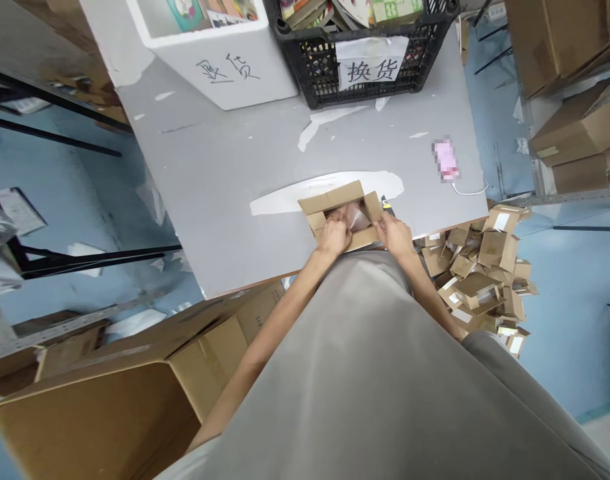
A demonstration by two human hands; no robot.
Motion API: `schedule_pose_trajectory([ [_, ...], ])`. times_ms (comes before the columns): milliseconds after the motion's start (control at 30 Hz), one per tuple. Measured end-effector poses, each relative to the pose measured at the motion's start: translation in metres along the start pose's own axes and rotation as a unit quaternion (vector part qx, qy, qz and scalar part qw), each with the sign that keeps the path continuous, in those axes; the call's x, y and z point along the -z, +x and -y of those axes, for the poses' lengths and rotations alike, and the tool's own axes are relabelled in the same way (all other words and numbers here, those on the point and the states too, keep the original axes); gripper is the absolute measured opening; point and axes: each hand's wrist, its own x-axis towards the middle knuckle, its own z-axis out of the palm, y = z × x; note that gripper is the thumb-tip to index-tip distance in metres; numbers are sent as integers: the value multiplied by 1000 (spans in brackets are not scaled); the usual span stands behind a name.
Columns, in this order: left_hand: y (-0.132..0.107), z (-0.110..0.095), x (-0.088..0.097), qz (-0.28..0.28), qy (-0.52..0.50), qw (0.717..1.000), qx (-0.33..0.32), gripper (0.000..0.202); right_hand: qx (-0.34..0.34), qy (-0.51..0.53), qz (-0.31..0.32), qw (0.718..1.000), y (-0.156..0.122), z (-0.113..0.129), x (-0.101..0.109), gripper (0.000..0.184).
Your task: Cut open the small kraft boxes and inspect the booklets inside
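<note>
A small cardboard box (332, 200) with its flaps spread apart stands at the front edge of the grey table (225, 173). My left hand (335, 232) reaches into it from the left, fingers curled on a clear plastic wrapping (355, 217) inside. What the wrapping covers cannot be made out. On the box's right side, my right hand (393, 233) pinches a cardboard flap (373, 205). Just behind that hand lies a small black and yellow object (387, 205), partly hidden.
A white foam bin (229, 67) and a black plastic crate (315, 73), both holding books or packets, stand at the back. A pink phone-like item (445, 160) with a white cable lies right. Several opened boxes (497, 250) are heaped below right; a large carton (95, 413) stands lower left.
</note>
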Motion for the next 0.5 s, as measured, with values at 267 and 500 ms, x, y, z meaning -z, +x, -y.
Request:
schedule_pose_trajectory([
  [267,19,-3,5,75,54,995,46,39,3,-9,6,1000,-3,9,5,38],
  [500,6,-8,8,86,59,994,39,37,4,-11,10,1000,-3,7,7,37],
])
